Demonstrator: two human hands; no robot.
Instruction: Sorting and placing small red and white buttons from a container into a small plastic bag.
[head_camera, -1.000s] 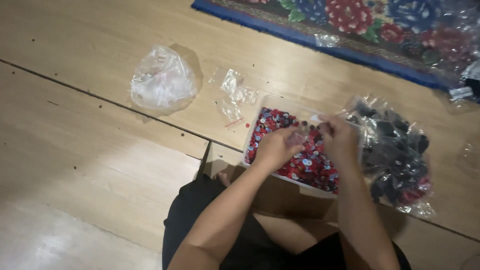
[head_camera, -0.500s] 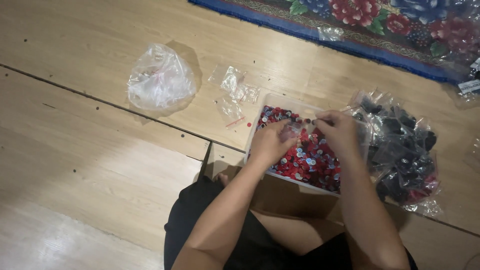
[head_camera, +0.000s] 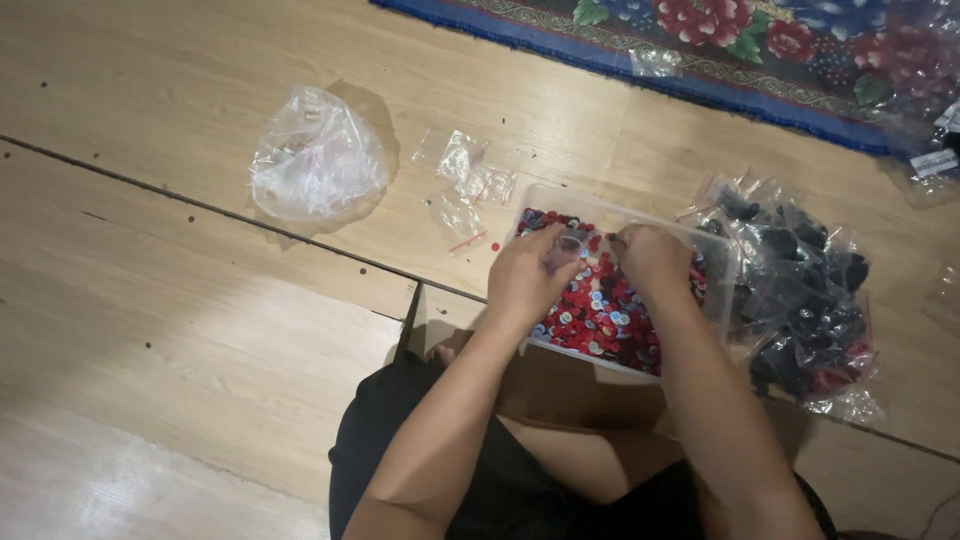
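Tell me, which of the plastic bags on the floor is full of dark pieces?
The clear bag right of the button tray, beside the right hand. The crumpled bag far left and the small flat bags look nearly empty.

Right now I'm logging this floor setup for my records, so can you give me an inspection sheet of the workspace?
Surface: pale wooden plank floor, dark specks.
Job's things: clear plastic tray of small red and blue buttons; small clear bag between both hands.
Clutter: crumpled clear plastic bag; empty little clear bags; bag of dark pieces.
Hands: left hand and right hand over tray, pinching.
Cables: nothing seen.
Surroundings: blue floral rug.
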